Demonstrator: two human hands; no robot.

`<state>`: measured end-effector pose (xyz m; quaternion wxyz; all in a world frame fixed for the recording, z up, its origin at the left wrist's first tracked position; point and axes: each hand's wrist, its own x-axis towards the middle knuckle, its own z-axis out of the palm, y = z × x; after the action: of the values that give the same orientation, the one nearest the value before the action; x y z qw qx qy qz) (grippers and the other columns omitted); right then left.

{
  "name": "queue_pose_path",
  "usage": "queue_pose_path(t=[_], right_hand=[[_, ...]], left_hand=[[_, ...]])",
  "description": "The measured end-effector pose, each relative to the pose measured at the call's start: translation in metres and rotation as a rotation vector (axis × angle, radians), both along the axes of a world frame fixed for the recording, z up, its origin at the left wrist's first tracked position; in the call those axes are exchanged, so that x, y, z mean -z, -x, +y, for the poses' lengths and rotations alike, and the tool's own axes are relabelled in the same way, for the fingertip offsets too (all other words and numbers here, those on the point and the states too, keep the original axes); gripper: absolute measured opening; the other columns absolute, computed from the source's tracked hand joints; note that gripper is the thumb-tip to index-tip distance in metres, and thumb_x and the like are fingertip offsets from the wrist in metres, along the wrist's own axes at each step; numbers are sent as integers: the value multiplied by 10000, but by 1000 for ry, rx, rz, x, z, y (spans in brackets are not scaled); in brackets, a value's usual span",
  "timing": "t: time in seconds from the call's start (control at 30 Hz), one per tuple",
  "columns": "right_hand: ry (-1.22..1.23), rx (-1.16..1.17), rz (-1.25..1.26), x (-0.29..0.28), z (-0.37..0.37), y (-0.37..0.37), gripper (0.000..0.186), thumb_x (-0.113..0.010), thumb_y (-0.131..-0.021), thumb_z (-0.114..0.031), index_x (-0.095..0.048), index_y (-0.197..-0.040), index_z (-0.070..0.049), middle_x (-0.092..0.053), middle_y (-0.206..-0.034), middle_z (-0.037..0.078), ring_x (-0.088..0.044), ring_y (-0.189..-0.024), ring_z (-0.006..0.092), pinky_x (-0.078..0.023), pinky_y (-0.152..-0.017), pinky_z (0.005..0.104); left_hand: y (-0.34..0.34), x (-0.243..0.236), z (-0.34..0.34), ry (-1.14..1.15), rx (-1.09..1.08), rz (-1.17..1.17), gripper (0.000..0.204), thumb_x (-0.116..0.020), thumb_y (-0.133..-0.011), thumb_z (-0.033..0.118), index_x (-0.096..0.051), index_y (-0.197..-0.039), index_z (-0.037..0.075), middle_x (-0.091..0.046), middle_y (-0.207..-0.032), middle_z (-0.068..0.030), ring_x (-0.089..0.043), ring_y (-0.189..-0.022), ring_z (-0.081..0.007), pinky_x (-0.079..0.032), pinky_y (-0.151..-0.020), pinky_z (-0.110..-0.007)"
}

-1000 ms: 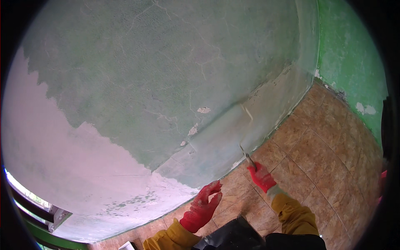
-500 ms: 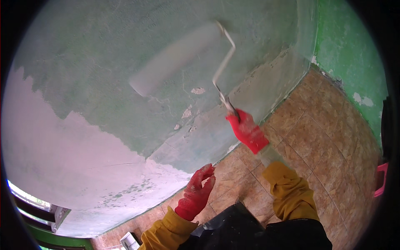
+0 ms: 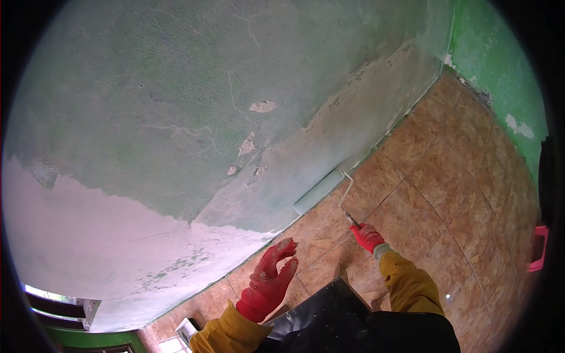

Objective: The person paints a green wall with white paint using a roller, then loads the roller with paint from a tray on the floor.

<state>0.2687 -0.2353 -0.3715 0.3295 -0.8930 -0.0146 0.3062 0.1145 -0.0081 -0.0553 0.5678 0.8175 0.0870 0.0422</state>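
Observation:
My right hand (image 3: 368,237), in a red glove, is closed on the handle of a paint roller (image 3: 318,193). The roller's long pale cylinder lies against the lower band of the wall, just above the floor edge, on a bent metal frame. My left hand (image 3: 269,281), in a dusty red glove, hangs at lower centre with fingers apart and curved, holding nothing. The cracked wall (image 3: 153,88) is grey-green with flaked patches, and pale pinkish white on its left part.
A green wall (image 3: 494,82) meets this wall at the right. Below are brown floor tiles (image 3: 429,194), a dark paint-flecked surface (image 3: 335,300) beneath me, a light tray (image 3: 186,328) at lower left, a window opening (image 3: 56,306) and a pink object (image 3: 538,247) at the far right.
The roller went from low on the wall up to its middle half a second ago and is now down by the floor again, moved by my right hand.

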Motion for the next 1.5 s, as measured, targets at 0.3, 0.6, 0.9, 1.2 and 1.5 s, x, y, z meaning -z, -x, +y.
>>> queue_pose_path(t=[0.3,0.6,0.9,1.2,1.5], right_hand=[[133,-40,-28,63,20,-29,578,-456,-884,-552,-679,-868,-18,-666,-905,247,-616,-930,424,-487,-800,459],[-121,-29,-102,-117,-20,10,506,-475,-906,-504,-652,-880,-31,-658,-865,213,-615,-844,402,-469,-736,451],[-515,-154,-613,-328,30,-21,372,-500,-943,-400,-622,-933,-48,-638,-820,206,-608,-845,413,-474,-703,449],[-851,-220,-914,-590,127,-60,425,-477,-946,-474,-577,-980,-62,-513,-644,57,-550,-599,190,-462,-602,365],[-552,-163,-643,-478,122,-2,464,-451,-946,-497,-572,-1180,-115,-583,-1157,233,-558,-1086,408,-465,-900,458]], left_hand=[[4,0,2,18,-32,52,425,-527,-914,-25,-448,-1329,18,-561,-1214,-127,-563,-1121,-197,-455,-967,-323],[-7,12,-13,100,49,-136,417,-589,-903,-12,-469,-1300,33,-565,-1211,-95,-573,-1104,-181,-485,-931,-303],[-25,-3,-41,82,75,-376,421,-619,-912,63,-480,-1308,32,-591,-1201,-101,-582,-1099,-167,-475,-947,-302],[-34,-9,-54,-39,36,-483,429,-641,-905,127,-497,-1298,29,-597,-1192,-122,-626,-1014,-185,-501,-886,-305],[-4,-41,-29,-25,-154,-515,439,-611,-919,87,-453,-1324,27,-558,-1243,-108,-587,-1082,-181,-483,-929,-310]])
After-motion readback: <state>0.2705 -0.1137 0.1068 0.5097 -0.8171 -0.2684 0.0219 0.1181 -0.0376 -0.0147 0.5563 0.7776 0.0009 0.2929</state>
